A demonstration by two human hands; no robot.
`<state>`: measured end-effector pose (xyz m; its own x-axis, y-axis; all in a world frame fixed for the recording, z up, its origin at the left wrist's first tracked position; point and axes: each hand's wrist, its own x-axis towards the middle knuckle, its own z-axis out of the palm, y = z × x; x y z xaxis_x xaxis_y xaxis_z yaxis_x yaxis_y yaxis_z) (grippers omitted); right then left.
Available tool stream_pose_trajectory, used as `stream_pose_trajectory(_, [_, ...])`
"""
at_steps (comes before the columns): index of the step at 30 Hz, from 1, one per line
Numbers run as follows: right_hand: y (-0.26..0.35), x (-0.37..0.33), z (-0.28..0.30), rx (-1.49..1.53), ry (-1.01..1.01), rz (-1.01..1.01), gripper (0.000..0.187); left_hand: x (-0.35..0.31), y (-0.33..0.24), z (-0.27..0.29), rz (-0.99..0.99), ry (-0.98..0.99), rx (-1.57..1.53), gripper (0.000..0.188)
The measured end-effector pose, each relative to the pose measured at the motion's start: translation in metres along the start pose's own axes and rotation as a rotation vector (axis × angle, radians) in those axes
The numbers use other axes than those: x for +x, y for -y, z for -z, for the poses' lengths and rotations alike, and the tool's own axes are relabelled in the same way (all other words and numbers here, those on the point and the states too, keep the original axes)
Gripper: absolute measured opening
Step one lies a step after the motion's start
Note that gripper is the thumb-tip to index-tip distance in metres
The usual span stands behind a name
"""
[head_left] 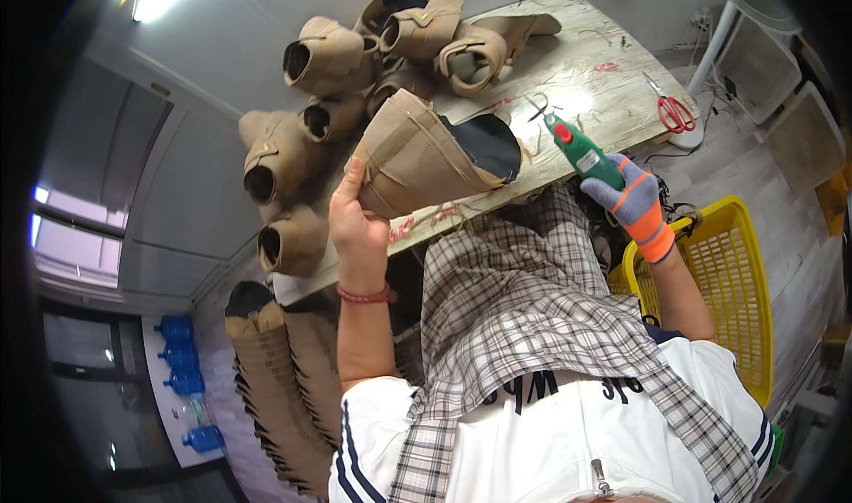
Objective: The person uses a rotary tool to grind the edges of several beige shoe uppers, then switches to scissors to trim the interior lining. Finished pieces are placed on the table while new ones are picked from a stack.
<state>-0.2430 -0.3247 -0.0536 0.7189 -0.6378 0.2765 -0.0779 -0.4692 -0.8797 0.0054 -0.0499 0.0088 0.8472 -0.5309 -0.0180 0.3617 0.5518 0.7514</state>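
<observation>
My bare left hand [359, 219] grips a tan boot upper [413, 170] by its left edge, thumb on the outside; the other fingers are mostly hidden. The upper is held tilted above the table's near edge, its dark-lined opening facing right. Gloved in grey and orange, my right hand [632, 203] is wrapped round a green hand-held electric tool [579, 155] with a red button. The tool's thin dark tip points up and left, apart from the upper.
Several similar tan uppers [328, 55] are heaped on the worn table [612, 86] at its far left. Red-handled scissors [674, 112] lie at its right corner among thread scraps. A yellow basket [745, 281] stands at my right; stacked tan pieces [275, 388] rest at lower left.
</observation>
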Motion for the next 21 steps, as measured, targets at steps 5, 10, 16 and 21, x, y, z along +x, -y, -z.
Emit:
stream_pose_trajectory(5, [0.011,-0.011,-0.014,-0.314,0.067,0.353,0.054,0.014,-0.024,0.052,0.191,-0.199,-0.189,0.039])
stream_pose_trajectory(10, [0.019,-0.013,-0.018,-0.398,0.089,0.519,0.049,0.017,-0.03,0.063,0.269,-0.307,-0.274,0.038])
stream_pose_trajectory(16, [0.02,-0.011,-0.016,-0.448,0.094,0.587,0.046,0.017,-0.032,0.061,0.267,-0.347,-0.265,0.036])
stream_pose_trajectory(21, [0.027,-0.009,-0.018,-0.408,0.162,0.582,0.044,0.021,-0.03,0.075,0.281,-0.29,-0.295,0.034])
